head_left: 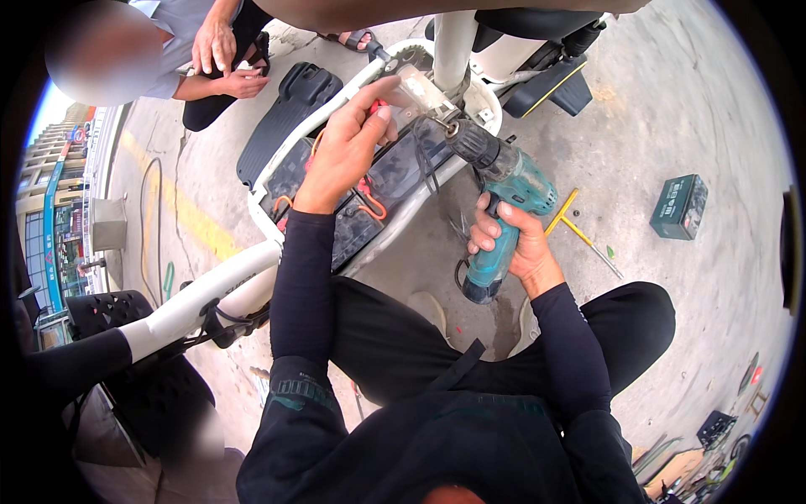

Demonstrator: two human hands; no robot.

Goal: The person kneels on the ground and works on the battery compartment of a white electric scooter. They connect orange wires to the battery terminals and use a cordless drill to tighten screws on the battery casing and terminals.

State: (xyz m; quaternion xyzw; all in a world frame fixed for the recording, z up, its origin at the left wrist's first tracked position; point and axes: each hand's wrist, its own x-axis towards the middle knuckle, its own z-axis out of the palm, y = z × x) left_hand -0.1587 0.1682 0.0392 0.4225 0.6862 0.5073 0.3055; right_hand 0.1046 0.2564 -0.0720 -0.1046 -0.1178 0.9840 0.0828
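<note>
My right hand (512, 239) grips a teal and black cordless drill (514, 183) by its handle. The drill's chuck points up and left, and its short bit meets or nearly meets a pale plate (424, 94) at the scooter's front column. My left hand (351, 143) reaches to that plate from the other side, index finger stretched along it and thumb apart. Something red shows between those fingers. Below lies the white scooter's opened floor compartment (395, 220), with dark batteries (357, 239) and orange and red wires (369, 202).
A yellow-handled T-shaped tool (571, 220) lies on the concrete right of the drill. Farther right stands a dark green battery (678, 207). A black floor panel (290, 118) rests left of the scooter. Another person (214, 55) crouches at the upper left. Assorted items lie at lower right.
</note>
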